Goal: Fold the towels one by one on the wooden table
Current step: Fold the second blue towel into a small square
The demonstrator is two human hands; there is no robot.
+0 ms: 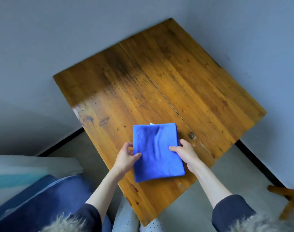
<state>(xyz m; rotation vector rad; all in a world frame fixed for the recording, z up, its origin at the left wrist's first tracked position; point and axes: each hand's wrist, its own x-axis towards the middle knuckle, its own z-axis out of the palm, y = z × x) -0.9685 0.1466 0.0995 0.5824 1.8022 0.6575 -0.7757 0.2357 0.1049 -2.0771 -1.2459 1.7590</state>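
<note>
A: Held by both hands — left hand (127, 154) pinching the left edge of the blue towel (157, 151), right hand (184, 152) gripping the right edge, hands apart.

B: Lay folded near the close corner of the bench (159, 77). Could have slid off that near edge if tugged.

A: Looked rumpled midway; could have loosened if lifted unevenly.

B: Showed a white tag (151, 123) at the far edge; might have stayed exposed.

Soft, dim daylight — glare on the wooden table (86, 101), edges blurred.
</note>
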